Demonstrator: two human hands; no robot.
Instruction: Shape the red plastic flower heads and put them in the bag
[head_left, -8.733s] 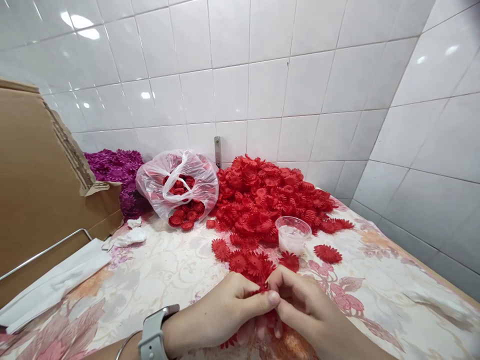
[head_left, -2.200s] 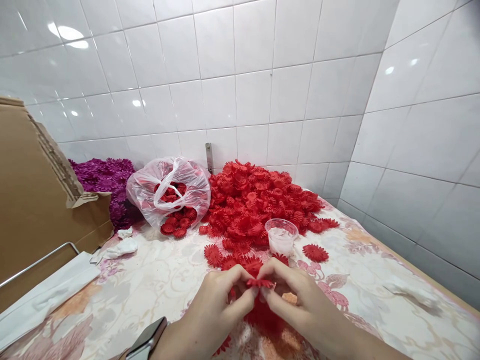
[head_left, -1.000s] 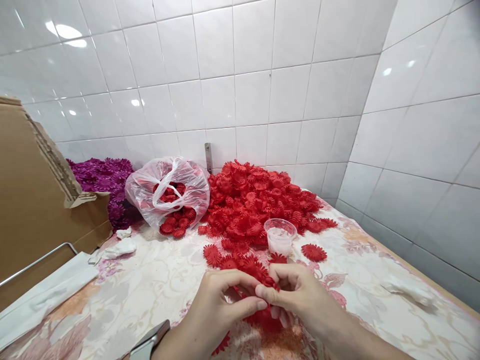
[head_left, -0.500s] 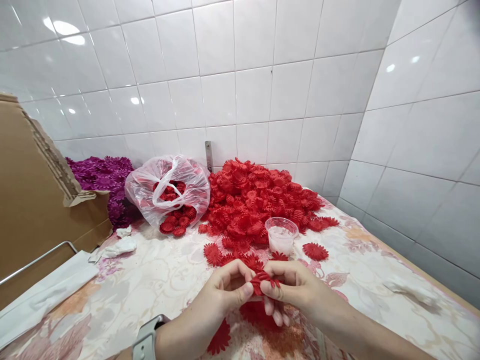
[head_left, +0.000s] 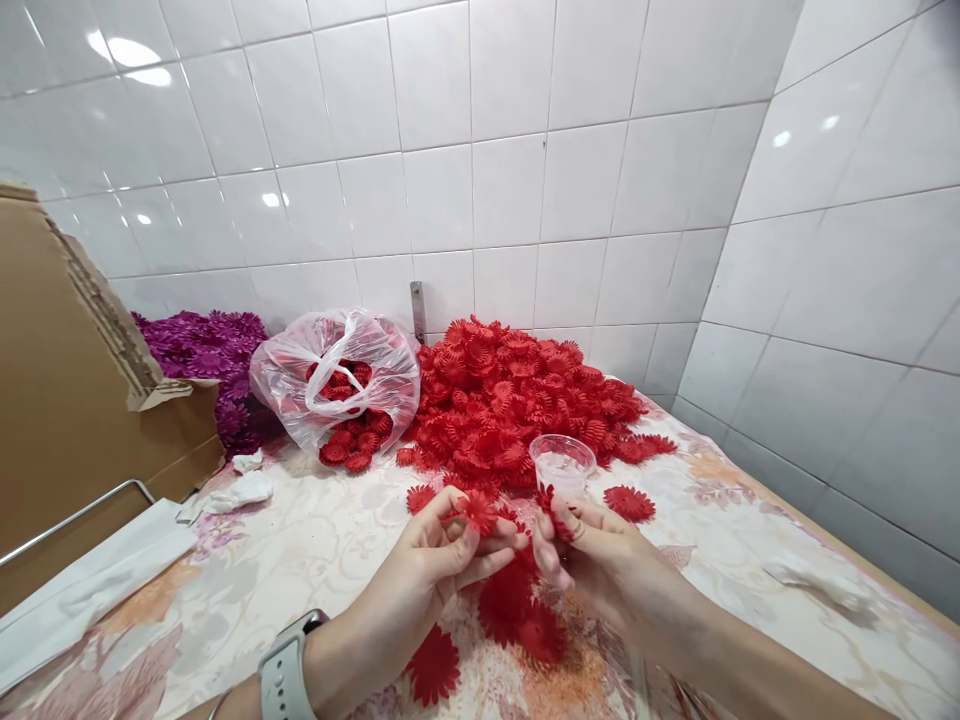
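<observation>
My left hand (head_left: pixel 442 550) pinches a red fabric flower (head_left: pixel 478 512) between thumb and fingers. A little to the right, my right hand (head_left: pixel 592 545) grips another red flower piece (head_left: pixel 551 515), seen edge-on, its petals sticking out past the thumb. The hands are apart. Under and between them, flat red flower pieces (head_left: pixel 541 632) lie on the floral tablecloth, and one more flat red flower (head_left: pixel 435 665) is beside my left wrist. Just behind my right hand stands a clear plastic cup (head_left: pixel 562 462) with whitish contents.
A large heap of red flowers (head_left: pixel 510 400) lies against the tiled wall. Left of it are a plastic bag (head_left: pixel 277 370) of red flowers, purple flowers (head_left: pixel 214 350) and a cardboard box (head_left: pixel 67 400). A single red flower (head_left: pixel 629 503) lies right of the cup.
My hands have drawn apart and risen slightly. The red piece both held together before is now two pieces, one in each hand. More flat flowers show on the cloth below.
</observation>
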